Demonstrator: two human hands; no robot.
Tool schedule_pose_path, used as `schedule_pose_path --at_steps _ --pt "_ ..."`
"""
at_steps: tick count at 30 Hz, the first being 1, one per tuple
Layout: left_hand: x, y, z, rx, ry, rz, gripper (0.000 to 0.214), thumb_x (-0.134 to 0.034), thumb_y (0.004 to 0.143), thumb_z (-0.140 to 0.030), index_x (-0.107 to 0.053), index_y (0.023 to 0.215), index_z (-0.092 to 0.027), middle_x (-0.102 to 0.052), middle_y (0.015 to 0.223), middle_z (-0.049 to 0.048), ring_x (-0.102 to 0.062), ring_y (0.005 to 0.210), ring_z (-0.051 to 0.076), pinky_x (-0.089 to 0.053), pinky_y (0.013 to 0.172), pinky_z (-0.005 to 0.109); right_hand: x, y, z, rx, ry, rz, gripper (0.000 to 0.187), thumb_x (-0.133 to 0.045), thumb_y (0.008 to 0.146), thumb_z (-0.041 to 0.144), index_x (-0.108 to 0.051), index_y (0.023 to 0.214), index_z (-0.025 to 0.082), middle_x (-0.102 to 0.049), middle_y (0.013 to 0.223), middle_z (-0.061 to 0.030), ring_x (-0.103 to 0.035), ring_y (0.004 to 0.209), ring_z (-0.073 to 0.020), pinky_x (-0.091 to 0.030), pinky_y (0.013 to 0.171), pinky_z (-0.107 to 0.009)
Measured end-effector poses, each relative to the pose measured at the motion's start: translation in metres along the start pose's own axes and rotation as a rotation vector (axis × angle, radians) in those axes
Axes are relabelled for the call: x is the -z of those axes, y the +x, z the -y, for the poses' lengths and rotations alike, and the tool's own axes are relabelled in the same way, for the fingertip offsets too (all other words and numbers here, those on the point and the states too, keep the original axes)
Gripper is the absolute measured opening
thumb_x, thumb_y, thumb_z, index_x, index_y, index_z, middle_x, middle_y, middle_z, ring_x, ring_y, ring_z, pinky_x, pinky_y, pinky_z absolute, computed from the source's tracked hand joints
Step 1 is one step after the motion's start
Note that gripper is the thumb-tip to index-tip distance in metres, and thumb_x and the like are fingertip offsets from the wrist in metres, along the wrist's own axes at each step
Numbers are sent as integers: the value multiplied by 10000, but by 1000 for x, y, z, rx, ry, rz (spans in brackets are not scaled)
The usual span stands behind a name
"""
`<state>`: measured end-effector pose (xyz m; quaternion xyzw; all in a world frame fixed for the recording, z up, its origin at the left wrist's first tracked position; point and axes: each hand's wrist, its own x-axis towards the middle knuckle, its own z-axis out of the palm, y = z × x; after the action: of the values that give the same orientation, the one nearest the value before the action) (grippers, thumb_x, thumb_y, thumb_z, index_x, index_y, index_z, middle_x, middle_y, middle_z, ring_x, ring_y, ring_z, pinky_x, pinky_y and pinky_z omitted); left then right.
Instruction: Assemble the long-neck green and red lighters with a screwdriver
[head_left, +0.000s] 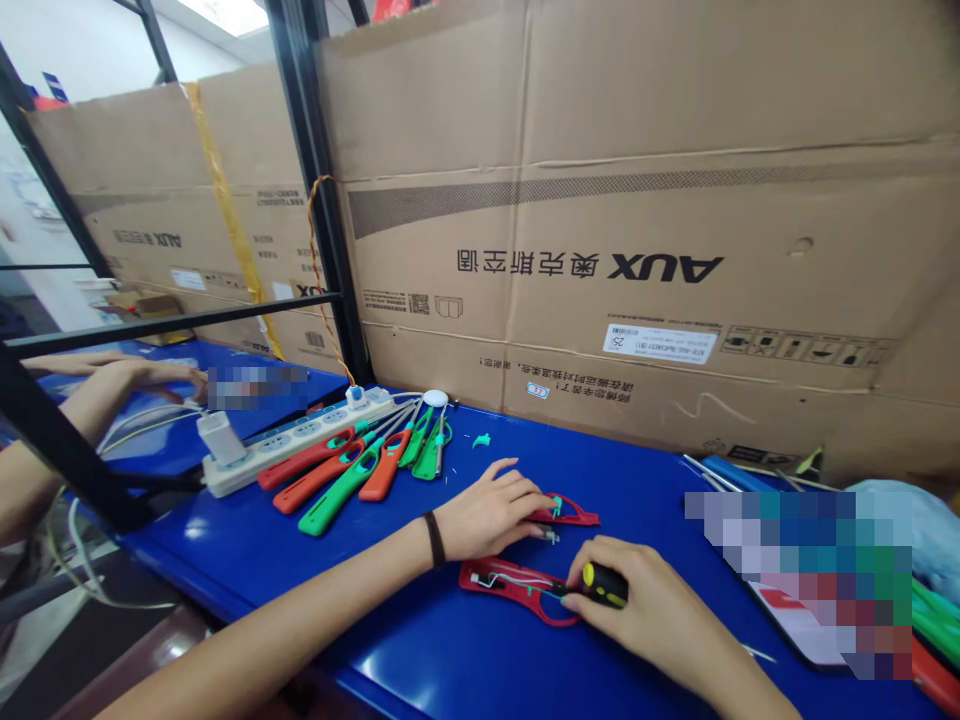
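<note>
My right hand (630,590) is closed around a screwdriver (604,585) with a black and yellow handle. Its tip points left over a red lighter casing half (491,578), where white wires lie inside. Palm down, my left hand (499,510) pinches a small metal part (549,533) at its fingertips; the thumb is partly hidden. Just beyond those fingers lies a second red casing half (577,514) with a turquoise piece in it. To the left, several red, orange and green lighters (337,495) lie fanned out on the blue table (420,620).
A white power strip (292,440) with a plugged-in charger (221,438) runs behind the lighters. A small turquoise piece (481,440) lies mid-table. Cardboard (637,200) walls the back. Black frame posts (67,440) stand left, with another person's hands (150,378) beyond. Blurred items lie right.
</note>
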<state>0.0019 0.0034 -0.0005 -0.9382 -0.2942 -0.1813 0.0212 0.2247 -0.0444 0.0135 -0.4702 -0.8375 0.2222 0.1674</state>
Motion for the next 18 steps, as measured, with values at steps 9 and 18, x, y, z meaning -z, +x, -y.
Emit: schedule_pose_path --at_steps 9,18 --pt "4 -13 21 135 -126 -64 144 -509 910 -281 -629 962 -221 -600 968 24 -537 968 161 -222 1072 398 -2 0 -13 -152 -45 -61 103 -539 824 325 -621 817 264 -694 843 -2 -643 784 -213 -432 642 -258" --pt "1 -13 21 92 -147 -18 189 -613 842 -375 -661 948 -226 -570 998 41 -518 985 187 -251 1043 393 -4 3 -11 -175 -20 -53 162 -511 841 376 -639 867 281 -702 830 -1 -652 792 -225 -465 666 -291"
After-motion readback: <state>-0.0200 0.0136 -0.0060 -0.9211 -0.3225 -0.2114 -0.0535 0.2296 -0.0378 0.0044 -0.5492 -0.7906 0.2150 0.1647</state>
